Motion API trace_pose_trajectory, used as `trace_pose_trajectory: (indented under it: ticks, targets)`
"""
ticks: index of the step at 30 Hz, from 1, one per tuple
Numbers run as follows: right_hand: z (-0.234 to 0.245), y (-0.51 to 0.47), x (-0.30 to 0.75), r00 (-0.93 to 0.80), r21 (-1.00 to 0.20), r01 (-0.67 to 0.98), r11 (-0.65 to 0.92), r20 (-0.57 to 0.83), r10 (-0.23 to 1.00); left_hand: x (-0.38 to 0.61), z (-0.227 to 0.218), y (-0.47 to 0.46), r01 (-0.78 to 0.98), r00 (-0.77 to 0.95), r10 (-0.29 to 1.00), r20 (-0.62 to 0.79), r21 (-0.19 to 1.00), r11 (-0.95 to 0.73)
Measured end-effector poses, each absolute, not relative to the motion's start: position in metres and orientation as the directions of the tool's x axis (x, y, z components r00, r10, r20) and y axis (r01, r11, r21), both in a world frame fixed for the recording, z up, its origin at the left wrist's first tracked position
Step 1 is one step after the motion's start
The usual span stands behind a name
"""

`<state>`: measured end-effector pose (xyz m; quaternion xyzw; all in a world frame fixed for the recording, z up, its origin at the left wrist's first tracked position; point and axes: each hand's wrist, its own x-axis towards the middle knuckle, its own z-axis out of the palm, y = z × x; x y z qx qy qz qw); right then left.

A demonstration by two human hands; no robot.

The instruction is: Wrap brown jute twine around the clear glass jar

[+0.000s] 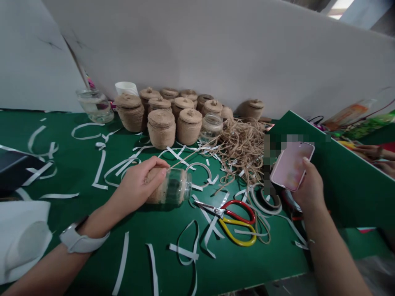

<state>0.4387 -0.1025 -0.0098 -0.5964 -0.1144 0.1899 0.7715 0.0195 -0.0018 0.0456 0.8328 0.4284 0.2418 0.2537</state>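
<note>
My left hand [138,183] is closed around a glass jar [173,188] lying on its side on the green table [80,164]; the jar's base end is partly wrapped in jute twine. A strand of twine runs from the jar to a loose tangle of jute twine [242,146]. My right hand [308,187] grips a pink smartphone [291,165], held up with its screen facing me. A white watch sits on my left wrist.
Several twine-covered lidded jars [161,127] stand by the back wall with a bare jar [211,126], a glass bowl [95,105] and paper cups [126,87]. Red and yellow scissors [234,220], tape rolls [268,197] and white paper strips lie about. A green divider [339,176] stands right.
</note>
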Motion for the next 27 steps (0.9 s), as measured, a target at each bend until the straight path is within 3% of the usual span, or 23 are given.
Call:
trace_pose_trajectory:
  ticks: [5, 8, 13, 21, 27]
  targets:
    - [-0.009, -0.100, 0.439, 0.901, -0.958, -0.169, 0.233, -0.055, 0.430, 0.022, 0.030, -0.006, 0.510, 0.562, 0.719, 0.409, 0.513, -0.690]
    - [-0.008, -0.098, 0.436, 0.912, -0.953, -0.172, 0.248, -0.059, 0.407, 0.020, 0.025, -0.006, 0.446, 0.598, 0.649, 0.470, 0.478, -0.757]
    - [-0.001, -0.097, 0.427, 0.918, -0.955, -0.201, 0.216, -0.106, 0.383, 0.014, 0.026, -0.003, 0.397, 0.635, 0.627, 0.451, 0.506, -0.766]
    - [0.004, -0.096, 0.420, 0.925, -0.949, -0.206, 0.238, -0.109, 0.365, 0.016, 0.030, -0.003, 0.401, 0.519, 0.730, 0.443, 0.628, -0.667]
    - [0.002, -0.096, 0.423, 0.931, -0.952, -0.183, 0.246, -0.087, 0.353, 0.020, 0.036, -0.001, 0.355, 0.463, 0.854, 0.237, 0.834, -0.423]
